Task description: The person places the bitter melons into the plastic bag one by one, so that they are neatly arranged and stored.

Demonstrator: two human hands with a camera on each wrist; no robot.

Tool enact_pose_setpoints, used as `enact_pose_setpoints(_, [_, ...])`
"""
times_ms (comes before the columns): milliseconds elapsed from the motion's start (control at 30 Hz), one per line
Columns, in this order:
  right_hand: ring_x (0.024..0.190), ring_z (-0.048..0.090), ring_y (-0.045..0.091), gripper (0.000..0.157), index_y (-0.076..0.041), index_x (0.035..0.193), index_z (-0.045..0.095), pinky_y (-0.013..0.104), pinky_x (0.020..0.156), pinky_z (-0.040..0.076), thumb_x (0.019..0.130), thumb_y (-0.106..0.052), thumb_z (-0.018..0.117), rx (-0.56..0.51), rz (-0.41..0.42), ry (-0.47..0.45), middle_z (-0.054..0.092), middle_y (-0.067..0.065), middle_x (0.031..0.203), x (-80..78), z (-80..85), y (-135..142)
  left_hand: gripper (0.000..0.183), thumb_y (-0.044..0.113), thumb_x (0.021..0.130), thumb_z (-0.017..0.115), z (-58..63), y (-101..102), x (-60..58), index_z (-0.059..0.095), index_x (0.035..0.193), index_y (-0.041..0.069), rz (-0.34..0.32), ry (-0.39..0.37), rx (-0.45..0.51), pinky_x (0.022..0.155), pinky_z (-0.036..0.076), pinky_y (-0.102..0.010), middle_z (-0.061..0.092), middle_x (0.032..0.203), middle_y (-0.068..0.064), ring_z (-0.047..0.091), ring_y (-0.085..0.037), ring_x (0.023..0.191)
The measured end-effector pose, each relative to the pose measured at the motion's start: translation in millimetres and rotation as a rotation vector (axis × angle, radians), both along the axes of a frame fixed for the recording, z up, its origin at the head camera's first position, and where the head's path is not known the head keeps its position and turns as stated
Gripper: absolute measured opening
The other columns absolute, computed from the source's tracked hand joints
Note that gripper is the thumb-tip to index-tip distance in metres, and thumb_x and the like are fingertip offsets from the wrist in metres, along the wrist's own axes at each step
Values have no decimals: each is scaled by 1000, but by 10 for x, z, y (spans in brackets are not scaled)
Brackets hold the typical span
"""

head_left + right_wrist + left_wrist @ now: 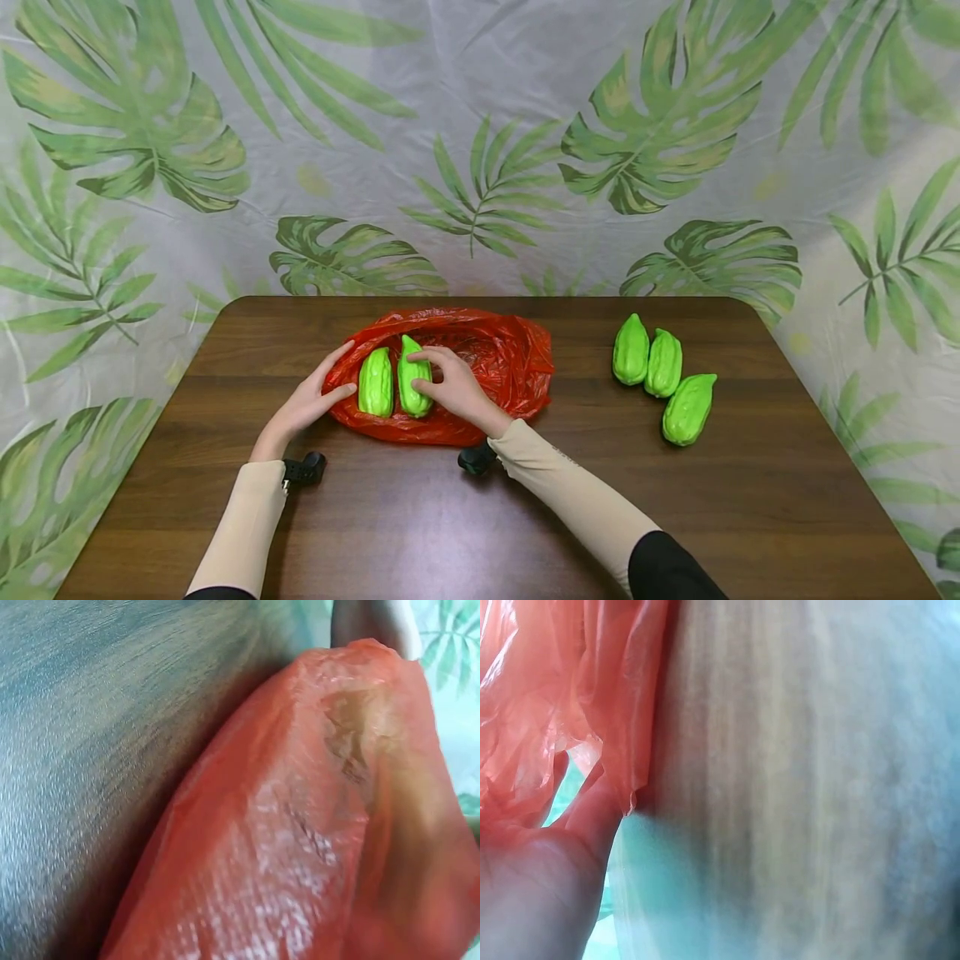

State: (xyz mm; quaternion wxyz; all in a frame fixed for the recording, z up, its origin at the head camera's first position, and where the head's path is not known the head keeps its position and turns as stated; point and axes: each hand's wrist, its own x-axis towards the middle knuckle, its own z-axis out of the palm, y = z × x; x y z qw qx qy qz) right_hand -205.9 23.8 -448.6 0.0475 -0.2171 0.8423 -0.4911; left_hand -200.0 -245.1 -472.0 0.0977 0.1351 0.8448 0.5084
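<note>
So we've got a crinkly red bag [517,358] lying on the desk [390,517], a bit left of the middle, mouth gaping upward. Our left grip [306,404] is spread wide at the bag's left edge, thumb and fingers well apart; we reckon that's to stop such thin, floppy plastic from folding in.

Our right grip [453,385] comes in from the right and is holding a green gourd [414,392] inside the bag opening, thumb on the nearer part, fingers farther along. Can't tell if its weight is on the bag yet. Just left of it lies a second gourd [376,383], roughly parallel, and that lengthwise lineup probably saves room.

The loose trio [664,363] of gourds sits bunched on the right of the desk, which seems handy for our right arm.
</note>
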Motion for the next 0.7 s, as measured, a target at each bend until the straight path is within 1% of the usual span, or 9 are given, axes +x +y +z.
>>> enact_pose_setpoints(200, [128, 43, 30, 38, -9, 127, 62, 44, 102, 37, 89, -14, 67, 47, 4, 18, 44, 18, 141, 4, -28, -47, 70, 19, 96, 58, -16, -4, -2, 19, 154, 21, -7, 5, 10, 105, 20, -64, 15, 156, -19, 20, -44, 138])
enact_pose_setpoints(333, [117, 53, 32, 39, -9, 128, 61, 44, 95, 44, 89, -13, 67, 42, 7, -13, 43, 18, 142, 14, -29, -68, 71, 18, 95, 58, -18, -10, 3, 19, 154, 20, -14, 12, 4, 105, 20, -64, 15, 156, -20, 20, -46, 137])
enact_pose_setpoints(433, [110, 57, 32, 39, -9, 128, 61, 43, 90, 48, 89, -12, 67, 40, 7, -20, 42, 19, 142, 16, -38, -77, 71, 17, 95, 57, -12, -11, 10, 19, 154, 20, -16, 16, -3, 104, 20, -65, 15, 155, -21, 19, -47, 137])
enact_pose_setpoints(567, [117, 53, 31, 39, -10, 127, 61, 42, 92, 46, 89, -12, 67, 54, 4, -15, 44, 18, 141, 13, -44, -70, 71, 15, 95, 57, -2, -7, 22, 19, 154, 18, -17, 20, -10, 104, 19, -66, 15, 155, -22, 18, -48, 137])
enact_pose_setpoints(700, [111, 57, 31, 39, -9, 127, 61, 41, 90, 48, 88, -10, 66, 36, 6, -25, 46, 16, 138, 8, -33, -33, 72, 12, 94, 57, 6, -5, 22, 18, 154, 16, -17, 26, -19, 103, 19, -67, 15, 155, -24, 18, -49, 137])
